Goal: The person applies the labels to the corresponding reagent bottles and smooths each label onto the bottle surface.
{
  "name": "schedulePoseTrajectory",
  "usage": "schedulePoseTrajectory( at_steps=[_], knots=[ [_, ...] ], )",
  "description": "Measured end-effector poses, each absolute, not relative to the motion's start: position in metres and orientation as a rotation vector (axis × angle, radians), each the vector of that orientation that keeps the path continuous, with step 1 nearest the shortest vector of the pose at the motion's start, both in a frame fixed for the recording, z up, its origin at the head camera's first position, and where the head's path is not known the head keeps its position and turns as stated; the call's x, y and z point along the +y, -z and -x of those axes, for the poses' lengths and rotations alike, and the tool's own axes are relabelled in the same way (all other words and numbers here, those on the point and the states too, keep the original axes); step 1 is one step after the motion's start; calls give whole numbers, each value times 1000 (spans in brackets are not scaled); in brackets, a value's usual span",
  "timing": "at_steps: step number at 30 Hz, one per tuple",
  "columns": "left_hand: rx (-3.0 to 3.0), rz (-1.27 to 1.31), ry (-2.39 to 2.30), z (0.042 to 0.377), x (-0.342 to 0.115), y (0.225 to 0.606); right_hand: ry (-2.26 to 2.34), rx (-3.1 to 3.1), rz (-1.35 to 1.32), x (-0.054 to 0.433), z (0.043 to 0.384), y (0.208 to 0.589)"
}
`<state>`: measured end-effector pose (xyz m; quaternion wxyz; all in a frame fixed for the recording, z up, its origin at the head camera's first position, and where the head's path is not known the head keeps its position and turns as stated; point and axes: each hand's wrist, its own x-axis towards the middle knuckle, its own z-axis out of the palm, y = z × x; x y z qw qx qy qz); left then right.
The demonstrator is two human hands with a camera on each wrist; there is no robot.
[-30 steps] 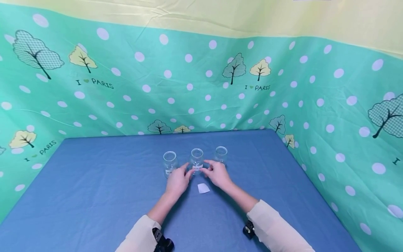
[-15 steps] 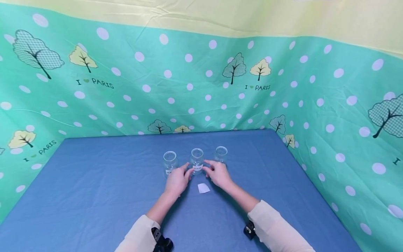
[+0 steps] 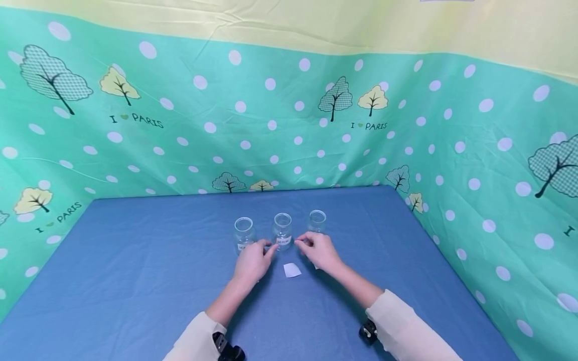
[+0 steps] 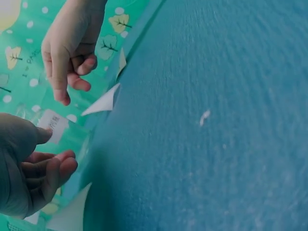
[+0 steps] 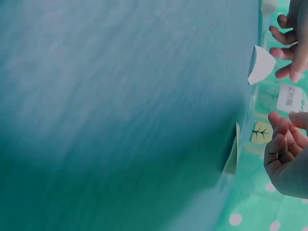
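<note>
Three clear glass jars stand upright in a row on the blue cloth. The middle jar point(image 3: 282, 228) bears a white printed label point(image 3: 283, 241) on its front. My left hand point(image 3: 252, 261) is just left of it, thumb tip right at the label's edge and fingers loosely bent. To its right, my right hand point(image 3: 320, 250) is a little apart from the glass, with bent fingers and nothing visible in them. The left jar point(image 3: 244, 230) also carries a white label, partly hidden behind my left hand. My right hand covers the lower part of the right jar point(image 3: 317, 219).
A small white paper piece point(image 3: 291, 270) lies in front of the middle jar. More curled paper pieces point(image 4: 72, 211) show near my hands in the wrist views. A polka-dot curtain point(image 3: 271, 125) hangs behind and beside the blue-covered table point(image 3: 158, 260).
My right hand has drawn back from the middle jar toward the right and nearer to me. The left hand has shifted only slightly and its index finger has bent. The jars stay in place.
</note>
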<state>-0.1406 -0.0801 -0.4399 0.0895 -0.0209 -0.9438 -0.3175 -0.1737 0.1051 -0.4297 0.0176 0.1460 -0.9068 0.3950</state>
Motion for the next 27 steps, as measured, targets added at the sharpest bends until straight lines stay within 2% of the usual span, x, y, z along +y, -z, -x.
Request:
schedulePoseTrajectory(
  at_steps=[9,20,27],
  knots=[
    [-2880,179,928,132,-66,423,-1115,-2824,-529,128,172,424],
    [-2884,468,897,134,-41,429,-1078,-2904,-565,160,176,422],
    [-2851,558,648,135,-26,428,-1069,-2969,-684,175,178,423]
  ],
)
